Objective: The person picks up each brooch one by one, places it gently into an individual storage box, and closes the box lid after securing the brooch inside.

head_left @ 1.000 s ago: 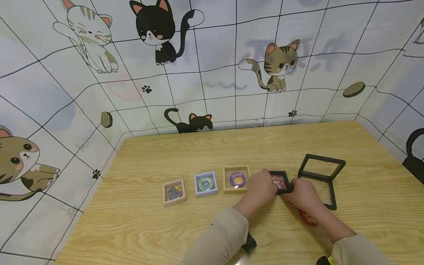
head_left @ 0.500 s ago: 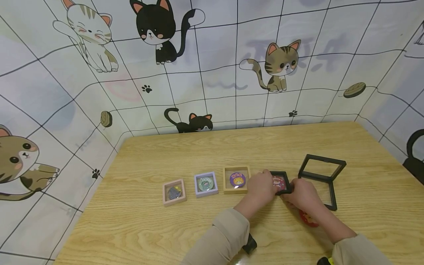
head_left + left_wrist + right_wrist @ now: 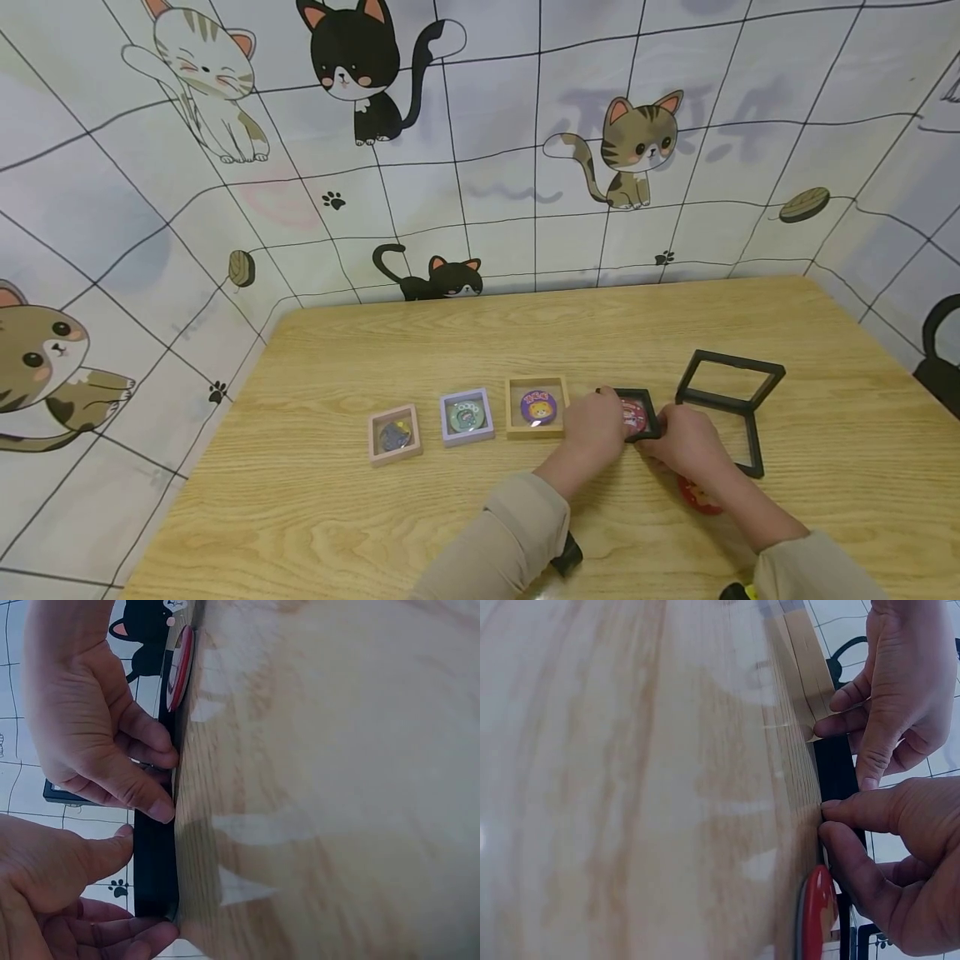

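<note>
My left hand [image 3: 592, 432] grips the left side of a small black display frame [image 3: 632, 392], thumb on top in the left wrist view. A pinkish-red round badge [image 3: 634, 415] shows behind its clear window. At the frame's near right corner, the thumb and forefinger of my right hand [image 3: 686, 437] pinch the edge, close together in the right wrist view. The frame lies on the wooden table [image 3: 300, 517]. Just below my right hand is a loose red round badge [image 3: 821, 911], partly covered by the wrist in the head view.
Left of my hands lie a yellow frame [image 3: 512, 429], a lilac frame [image 3: 467, 442] and a pink frame [image 3: 396, 457], each with a badge inside. An unfolded black frame [image 3: 729, 402] stands at the right. A black object [image 3: 567, 554] shows beside my left sleeve.
My left hand has shifted slightly right and down along the black frame, and its upper left corner now shows. The right hand keeps its place.
</note>
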Demonstrator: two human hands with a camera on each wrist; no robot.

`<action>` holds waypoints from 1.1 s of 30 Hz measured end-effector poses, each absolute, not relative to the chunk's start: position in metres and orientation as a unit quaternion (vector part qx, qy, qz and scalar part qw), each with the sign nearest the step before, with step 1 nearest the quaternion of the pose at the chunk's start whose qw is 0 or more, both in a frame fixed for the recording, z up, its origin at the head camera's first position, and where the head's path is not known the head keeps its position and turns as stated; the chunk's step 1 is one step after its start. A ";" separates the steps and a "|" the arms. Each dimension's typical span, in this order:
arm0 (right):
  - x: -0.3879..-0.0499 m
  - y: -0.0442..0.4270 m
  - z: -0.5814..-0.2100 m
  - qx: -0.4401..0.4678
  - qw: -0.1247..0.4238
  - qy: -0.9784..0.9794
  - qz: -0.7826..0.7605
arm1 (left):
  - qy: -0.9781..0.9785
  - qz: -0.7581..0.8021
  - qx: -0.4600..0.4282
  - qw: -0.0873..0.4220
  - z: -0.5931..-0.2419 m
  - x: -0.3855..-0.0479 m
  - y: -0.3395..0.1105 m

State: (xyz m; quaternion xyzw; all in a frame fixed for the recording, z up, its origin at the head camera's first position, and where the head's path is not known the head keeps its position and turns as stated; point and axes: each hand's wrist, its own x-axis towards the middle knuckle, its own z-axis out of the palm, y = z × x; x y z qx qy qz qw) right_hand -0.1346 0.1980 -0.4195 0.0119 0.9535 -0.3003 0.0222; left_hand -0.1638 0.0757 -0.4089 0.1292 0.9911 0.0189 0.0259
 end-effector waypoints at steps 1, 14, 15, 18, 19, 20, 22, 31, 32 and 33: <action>-0.134 0.198 -0.419 0.012 0.022 0.953 -0.301 | 0.991 0.021 0.127 0.027 -0.409 -0.164 0.076; -0.131 0.196 -0.417 0.011 0.031 0.956 -0.291 | 0.993 0.032 0.107 0.036 -0.409 -0.161 0.078; -0.131 0.196 -0.416 0.010 0.030 0.957 -0.290 | 0.993 0.033 0.105 0.035 -0.409 -0.161 0.078; -0.131 0.196 -0.413 0.016 0.035 0.955 -0.295 | 0.994 0.033 0.100 0.028 -0.409 -0.162 0.079; -0.130 0.195 -0.412 0.019 0.036 0.954 -0.297 | 0.994 0.032 0.098 0.026 -0.408 -0.162 0.080; -0.130 0.195 -0.411 0.021 0.038 0.954 -0.297 | 0.995 0.031 0.096 0.024 -0.408 -0.163 0.080; -0.128 0.195 -0.409 0.026 0.044 0.951 -0.304 | 0.995 0.032 0.093 0.021 -0.407 -0.163 0.080; -0.117 0.203 -0.394 0.018 0.058 0.953 -0.298 | 0.991 0.061 0.121 -0.019 -0.406 -0.157 0.075; -0.115 0.205 -0.392 0.016 0.055 0.954 -0.296 | 0.990 0.068 0.123 -0.024 -0.405 -0.156 0.075; -0.113 0.207 -0.390 0.014 0.053 0.955 -0.291 | 0.989 0.074 0.127 -0.027 -0.405 -0.155 0.075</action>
